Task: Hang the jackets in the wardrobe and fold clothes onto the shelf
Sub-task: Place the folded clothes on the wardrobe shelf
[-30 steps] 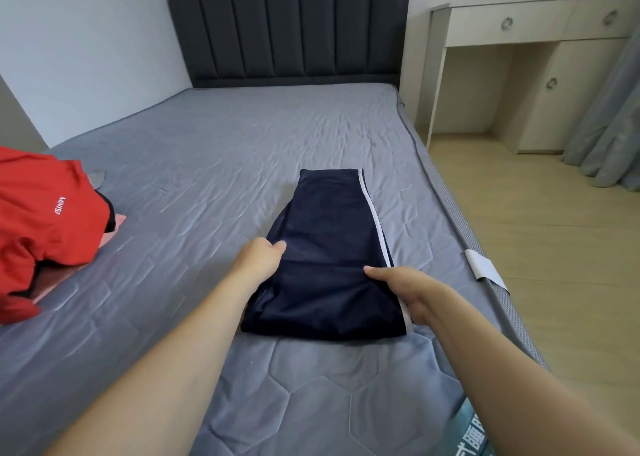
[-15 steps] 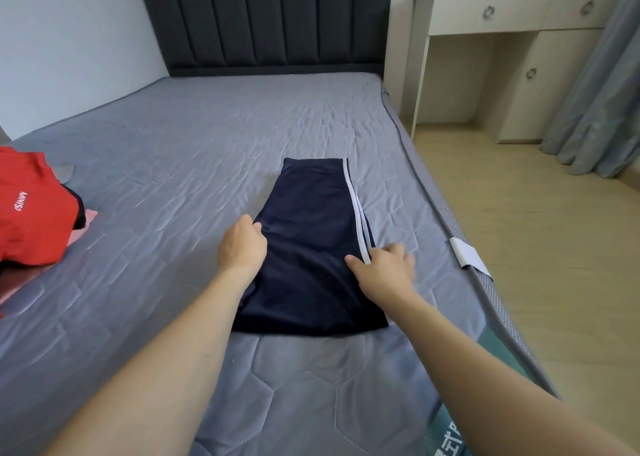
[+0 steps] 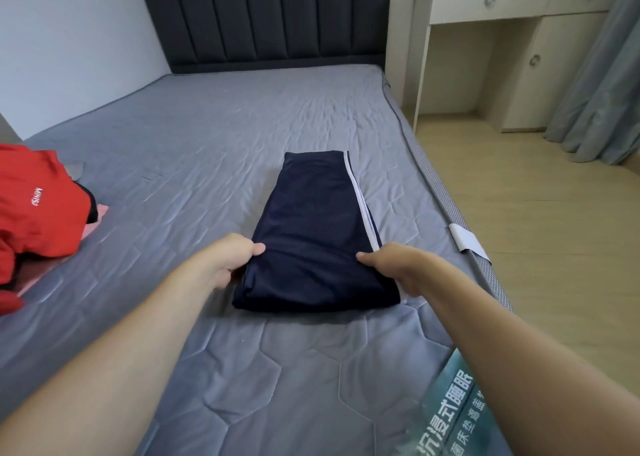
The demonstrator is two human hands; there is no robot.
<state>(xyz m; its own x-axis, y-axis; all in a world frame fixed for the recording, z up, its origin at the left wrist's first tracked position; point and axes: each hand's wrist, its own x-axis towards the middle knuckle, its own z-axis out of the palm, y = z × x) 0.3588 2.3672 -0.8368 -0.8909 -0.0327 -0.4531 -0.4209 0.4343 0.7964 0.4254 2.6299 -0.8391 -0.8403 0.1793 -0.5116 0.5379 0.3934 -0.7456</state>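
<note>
Broadly, a bed [image 3: 214, 164] with a grey quilted mattress cover fills most of the view, its dark padded headboard [image 3: 270, 19] standing against the far wall. Beyond the bed's right edge is pale wood floor [image 3: 540, 220], with a white desk [image 3: 512, 8] with drawers and a cupboard in the far corner and a grey-blue curtain [image 3: 602, 84] hanging at the right edge. A red garment [image 3: 38, 213] with small white lettering lies bunched at the left side of the bed, with something pink showing under it.

Near the middle of the bed lie the folded navy trousers [image 3: 311, 240], flat on the cover, long and narrow, with a white stripe running down their right side. They sit nearer the bed's right edge than its left.

Both bare forearms reach in from the bottom. The left hand [image 3: 230, 258] grips the trousers' left edge about halfway down, thumb on top and fingers curled under the cloth. The right hand [image 3: 398, 266] grips the right edge by the stripe in the same way, thumb pressed on top. A small white tag [image 3: 465, 239] sticks out of the mattress side, and a printed teal label [image 3: 450, 417] shows at the near corner.
</note>
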